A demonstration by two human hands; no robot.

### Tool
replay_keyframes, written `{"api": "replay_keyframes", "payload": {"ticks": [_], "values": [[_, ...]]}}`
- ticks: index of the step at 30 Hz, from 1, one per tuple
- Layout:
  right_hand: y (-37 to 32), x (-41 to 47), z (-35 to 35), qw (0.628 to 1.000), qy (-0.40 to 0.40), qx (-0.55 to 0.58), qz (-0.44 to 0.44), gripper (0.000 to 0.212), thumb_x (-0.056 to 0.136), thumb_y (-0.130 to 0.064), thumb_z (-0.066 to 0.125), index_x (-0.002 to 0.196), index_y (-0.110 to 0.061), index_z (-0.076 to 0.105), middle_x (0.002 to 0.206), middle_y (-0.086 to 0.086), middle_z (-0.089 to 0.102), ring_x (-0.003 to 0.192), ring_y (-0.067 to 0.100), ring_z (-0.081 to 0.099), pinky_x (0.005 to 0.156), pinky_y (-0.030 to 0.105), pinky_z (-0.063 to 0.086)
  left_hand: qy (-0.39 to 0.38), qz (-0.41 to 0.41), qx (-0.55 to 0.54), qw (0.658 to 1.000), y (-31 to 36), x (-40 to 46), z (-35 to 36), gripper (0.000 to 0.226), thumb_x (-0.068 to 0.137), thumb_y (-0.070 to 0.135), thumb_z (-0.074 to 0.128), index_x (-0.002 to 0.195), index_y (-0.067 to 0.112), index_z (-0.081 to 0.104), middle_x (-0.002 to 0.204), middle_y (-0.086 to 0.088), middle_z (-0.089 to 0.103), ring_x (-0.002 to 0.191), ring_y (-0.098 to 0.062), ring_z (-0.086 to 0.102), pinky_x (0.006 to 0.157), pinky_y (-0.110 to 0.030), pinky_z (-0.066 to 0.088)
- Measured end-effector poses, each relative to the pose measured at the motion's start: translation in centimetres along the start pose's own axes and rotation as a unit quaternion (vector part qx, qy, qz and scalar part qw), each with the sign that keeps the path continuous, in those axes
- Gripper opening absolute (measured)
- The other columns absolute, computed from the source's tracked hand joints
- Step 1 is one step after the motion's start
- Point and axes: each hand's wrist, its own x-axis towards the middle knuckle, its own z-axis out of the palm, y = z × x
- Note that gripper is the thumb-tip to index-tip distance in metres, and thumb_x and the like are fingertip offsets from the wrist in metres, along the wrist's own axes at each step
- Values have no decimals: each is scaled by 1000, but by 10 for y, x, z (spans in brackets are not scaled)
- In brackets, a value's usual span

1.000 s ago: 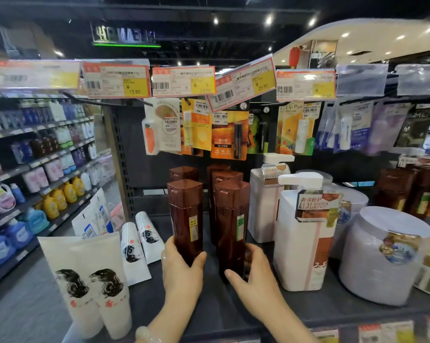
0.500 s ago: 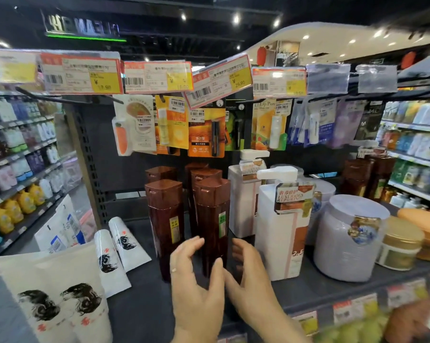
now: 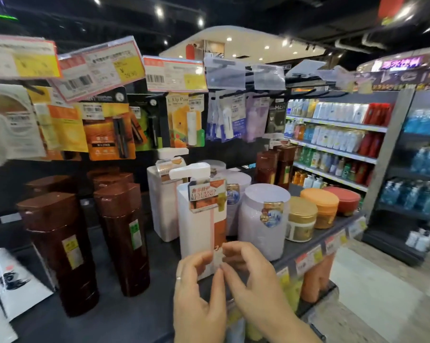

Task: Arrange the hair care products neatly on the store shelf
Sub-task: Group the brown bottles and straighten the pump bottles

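Front white pump bottle (image 3: 201, 219) stands upright near the front edge of the shelf (image 3: 134, 315), orange-and-white label facing out, pump head pointing left. A second white pump bottle (image 3: 163, 201) stands directly behind it, toward the back of the shelf.

Left hand (image 3: 196, 300) and right hand (image 3: 256, 290) are both raised at the front bottle's base, side by side, thumbs almost meeting. Fingers (image 3: 236, 248) loosely curled toward the bottle's lower face. Cannot tell whether any fingertip touches the bottle; neither hand wraps it. Nothing held in either hand.

To the left: two brown shampoo bottles (image 3: 60, 251) in the front row, more behind, upright. Just beside the pump bottle on the right: lavender tub (image 3: 263, 219), then gold-lidded jar (image 3: 301, 219) and orange-lidded jar (image 3: 320, 206) toward the right end. White tubes (image 3: 13, 280) lie at the left end.

Risks, as judged:
- The bottle is tall and top-heavy with its pump; a push applied low at the base could tip it back into the bottle behind.
- Sliding it right would knock the lavender tub, which stands very close.
- It sits close to the front edge; pulling it forward could drop it off the shelf.
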Motion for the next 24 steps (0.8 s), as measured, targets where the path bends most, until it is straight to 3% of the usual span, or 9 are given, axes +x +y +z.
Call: {"api": "replay_keyframes", "payload": {"ticks": [3, 7, 10, 13, 15, 21, 24], "values": [[8, 4, -28, 999, 50, 16, 5, 33, 85, -11, 63, 92, -41, 54, 96, -16, 62, 93, -5, 57, 75, 6, 45, 3, 5, -10, 1000, 5, -1, 20, 36, 71, 29, 61, 98, 51, 52, 105, 19, 57, 96, 0, 58, 81, -3, 40], [25, 26, -69, 993, 99, 56, 19, 23, 85, -13, 63, 92, -34, 58, 91, -8, 63, 86, 2, 58, 73, 13, 48, -22, 4, -18, 1000, 21, 5, 48, 43, 72, 27, 63, 105, 50, 49, 111, 27, 52, 107, 6, 52, 86, 0, 37], [51, 51, -100, 993, 94, 62, 24, 20, 86, -11, 62, 92, -30, 59, 91, -7, 63, 85, 5, 59, 73, 10, 47, -38, 29, -6, 999, 41, 23, 77, 36, 75, 37, 60, 108, 45, 47, 115, 27, 47, 114, 5, 46, 91, -3, 35], [77, 76, -127, 996, 64, 55, 21, 15, 86, -15, 62, 96, -26, 60, 93, -6, 64, 82, 2, 59, 71, 9, 47, -25, 52, 37, 998, 62, 53, 110, 38, 75, 31, 60, 105, 45, 42, 114, 25, 45, 111, 11, 41, 92, -1, 30], [91, 93, -144, 998, 39, 55, 21, 16, 87, -14, 61, 94, -28, 57, 91, -8, 62, 80, 3, 58, 68, 8, 46, -8, 64, 82, 995, 74, 75, 130, 37, 75, 29, 61, 108, 38, 44, 109, 16, 46, 107, 4, 43, 93, -9, 32], [123, 144, -175, 999, -39, -4, -21, 22, 86, -18, 63, 103, -25, 51, 94, -10, 56, 85, 5, 55, 69, 7, 43, -73, -67, 278, 956, 89, 137, 168, 58, 79, 29, 67, 129, 13, 43, 130, -5, 46, 123, -19, 41, 97, -28, 34], [128, 175, -166, 995, -95, -11, -3, 42, 84, -21, 65, 123, -16, 48, 114, 0, 57, 105, 13, 55, 86, 21, 46, -105, -133, 305, 937, 92, 164, 179, 63, 78, 31, 69, 129, 10, 39, 128, -8, 50, 111, -19, 49, 85, -27, 38]]}}
